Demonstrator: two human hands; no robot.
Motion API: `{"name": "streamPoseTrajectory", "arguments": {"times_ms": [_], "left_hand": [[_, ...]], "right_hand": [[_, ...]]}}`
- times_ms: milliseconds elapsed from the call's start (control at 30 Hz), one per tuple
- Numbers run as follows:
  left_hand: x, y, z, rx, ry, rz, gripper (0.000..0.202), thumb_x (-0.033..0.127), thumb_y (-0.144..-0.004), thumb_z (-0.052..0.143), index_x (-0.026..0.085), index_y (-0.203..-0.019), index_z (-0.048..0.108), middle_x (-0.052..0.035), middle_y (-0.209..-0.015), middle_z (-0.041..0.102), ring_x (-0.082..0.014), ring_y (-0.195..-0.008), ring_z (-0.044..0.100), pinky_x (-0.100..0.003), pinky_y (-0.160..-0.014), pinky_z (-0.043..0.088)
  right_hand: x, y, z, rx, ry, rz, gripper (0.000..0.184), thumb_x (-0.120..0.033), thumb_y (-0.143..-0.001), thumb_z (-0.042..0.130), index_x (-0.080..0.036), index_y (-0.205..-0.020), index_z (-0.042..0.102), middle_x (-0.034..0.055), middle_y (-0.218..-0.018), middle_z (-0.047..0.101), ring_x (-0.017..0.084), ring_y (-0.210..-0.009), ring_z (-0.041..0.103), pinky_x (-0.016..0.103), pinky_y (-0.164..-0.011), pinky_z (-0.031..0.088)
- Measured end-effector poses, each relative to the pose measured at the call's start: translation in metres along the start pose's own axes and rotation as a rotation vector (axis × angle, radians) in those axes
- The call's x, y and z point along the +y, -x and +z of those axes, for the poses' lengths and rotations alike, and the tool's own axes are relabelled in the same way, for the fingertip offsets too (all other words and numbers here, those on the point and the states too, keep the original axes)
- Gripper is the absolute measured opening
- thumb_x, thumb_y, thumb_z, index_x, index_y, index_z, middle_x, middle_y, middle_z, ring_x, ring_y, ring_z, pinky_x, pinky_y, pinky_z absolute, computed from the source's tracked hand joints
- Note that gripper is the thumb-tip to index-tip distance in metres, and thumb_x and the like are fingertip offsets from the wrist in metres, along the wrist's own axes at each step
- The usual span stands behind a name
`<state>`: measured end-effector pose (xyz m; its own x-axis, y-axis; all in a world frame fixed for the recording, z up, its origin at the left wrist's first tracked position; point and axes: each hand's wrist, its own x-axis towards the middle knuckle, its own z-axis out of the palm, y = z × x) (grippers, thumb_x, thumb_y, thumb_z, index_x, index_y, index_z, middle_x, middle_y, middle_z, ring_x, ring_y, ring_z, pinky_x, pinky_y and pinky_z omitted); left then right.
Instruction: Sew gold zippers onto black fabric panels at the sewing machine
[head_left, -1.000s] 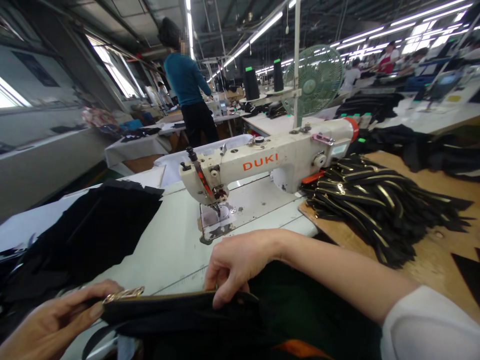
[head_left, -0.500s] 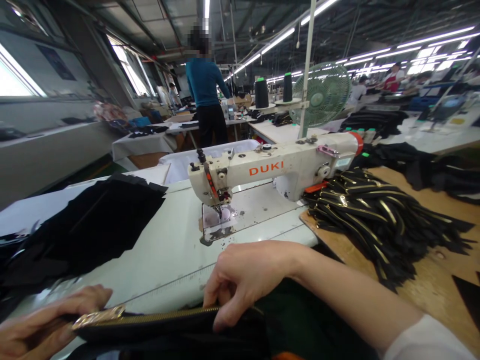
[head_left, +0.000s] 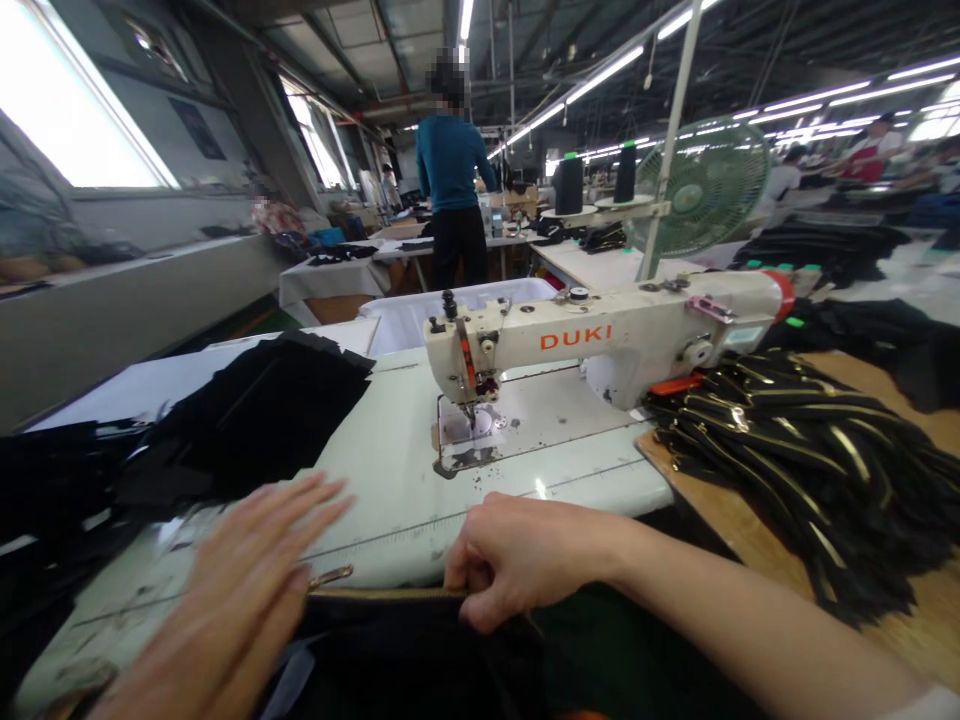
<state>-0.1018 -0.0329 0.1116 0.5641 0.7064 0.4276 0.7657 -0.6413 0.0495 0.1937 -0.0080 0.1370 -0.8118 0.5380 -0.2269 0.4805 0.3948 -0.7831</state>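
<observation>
A black fabric piece (head_left: 390,650) with a gold-toothed zipper (head_left: 397,593) lies along the table's front edge, its lower part in shadow. My right hand (head_left: 517,555) pinches the zipper edge toward its right end, thumb in front and fingers curled behind. My left hand (head_left: 255,570), slightly blurred, has its fingers stretched out over the table, with the thumb close to the zipper's left end. Beside that thumb a metal zipper pull (head_left: 331,577) sticks up. Beyond the hands stands a white sewing machine (head_left: 525,345), its needle area apart from the fabric.
Black cut pieces (head_left: 255,420) are stacked on the left of the table (head_left: 390,440). A heap of black gold-toothed zippers (head_left: 810,450) covers part of a wooden board (head_left: 795,620) on the right. Behind are thread cones (head_left: 568,187), a fan (head_left: 705,190) and a standing person (head_left: 454,170).
My left hand has let go of the zipper end and stretched its fingers forward. My right hand keeps its pinch. The view has turned left, so the machine appears farther right.
</observation>
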Motion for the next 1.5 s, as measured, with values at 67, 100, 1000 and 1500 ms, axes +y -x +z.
{"name": "streamPoseTrajectory", "arguments": {"times_ms": [67, 100, 1000, 1500], "left_hand": [[0.037, -0.014, 0.011, -0.174, 0.225, 0.062, 0.039, 0.029, -0.096, 0.049, 0.033, -0.135, 0.05, 0.0016, -0.139, 0.055, -0.0225, -0.126, 0.052, -0.035, -0.11, 0.035], [0.052, -0.022, 0.018, -0.262, 0.355, 0.01, 0.029, 0.028, -0.097, 0.051, 0.03, -0.125, 0.058, 0.0011, -0.126, 0.064, -0.0196, -0.114, 0.06, -0.028, -0.1, 0.043], [0.06, -0.033, 0.039, -0.359, 1.173, -0.215, 0.034, 0.056, -0.084, 0.069, 0.024, -0.09, 0.08, 0.0027, -0.068, 0.035, -0.0125, -0.063, 0.037, -0.025, -0.058, 0.029], [0.071, -0.026, 0.049, -0.354, 1.248, -0.162, 0.025, 0.039, -0.085, 0.072, 0.017, -0.075, 0.072, -0.003, -0.081, 0.061, -0.0189, -0.077, 0.057, -0.028, -0.07, 0.048]], "right_hand": [[0.001, -0.003, 0.005, 0.031, 0.004, 0.016, 0.006, -0.018, -0.072, 0.066, -0.019, -0.069, 0.061, -0.0113, -0.051, 0.05, 0.006, -0.048, 0.049, 0.015, -0.046, 0.033], [0.001, -0.004, 0.008, 0.055, 0.001, 0.022, 0.006, -0.017, -0.071, 0.065, -0.019, -0.067, 0.061, -0.0112, -0.05, 0.048, 0.006, -0.048, 0.047, 0.016, -0.044, 0.031], [0.011, 0.038, 0.019, 0.097, -1.114, -0.091, 0.027, -0.035, -0.086, 0.073, -0.011, -0.096, 0.07, 0.001, -0.071, 0.063, 0.007, -0.055, 0.058, 0.015, -0.054, 0.048], [-0.029, 0.028, 0.024, 0.484, -0.459, -0.183, 0.018, -0.031, -0.077, 0.083, -0.02, -0.087, 0.073, -0.0036, -0.083, 0.059, 0.01, -0.071, 0.055, 0.02, -0.064, 0.043]]}}
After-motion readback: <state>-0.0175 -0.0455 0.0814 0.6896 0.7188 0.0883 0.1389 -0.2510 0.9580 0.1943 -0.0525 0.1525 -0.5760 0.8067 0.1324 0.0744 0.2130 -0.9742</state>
